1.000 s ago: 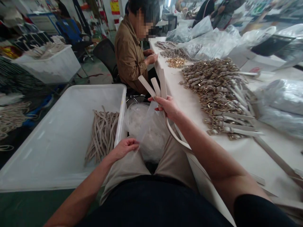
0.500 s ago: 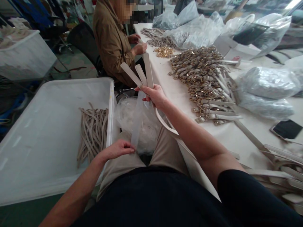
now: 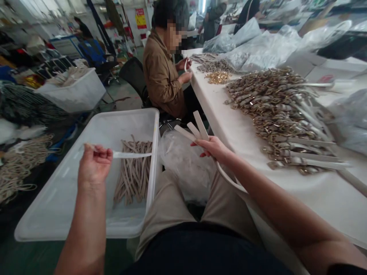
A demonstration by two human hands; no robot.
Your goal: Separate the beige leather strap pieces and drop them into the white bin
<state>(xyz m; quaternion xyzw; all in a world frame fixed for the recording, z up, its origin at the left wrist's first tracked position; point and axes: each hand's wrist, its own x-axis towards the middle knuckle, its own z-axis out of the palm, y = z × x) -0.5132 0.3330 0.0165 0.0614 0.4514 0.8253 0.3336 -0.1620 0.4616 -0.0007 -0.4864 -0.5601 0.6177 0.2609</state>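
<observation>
My left hand point(image 3: 96, 162) is raised over the white bin point(image 3: 156, 152), its fingers closed on one end of a translucent white strip point(image 3: 132, 155) that stretches to the right. In my right hand point(image 3: 213, 148) are several flat beige straps point(image 3: 201, 126), fanned out at their upper ends; their long parts loop down beside the table edge. Thin beige strips point(image 3: 134, 172) lie piled inside the bin below the translucent strip. A clear plastic bag point(image 3: 186, 164) bulges between my knees.
The white table point(image 3: 229, 126) at right holds a heap of buckled straps point(image 3: 281, 110), gold pieces point(image 3: 218, 77) and plastic bags point(image 3: 269, 47). A person in brown point(image 3: 163, 76) sits ahead. Another filled bin point(image 3: 80, 93) stands back left.
My left hand has swung up and left over the bin, drawing the translucent strip away from the straps. My right hand still holds the straps. The view has shifted left and up.
</observation>
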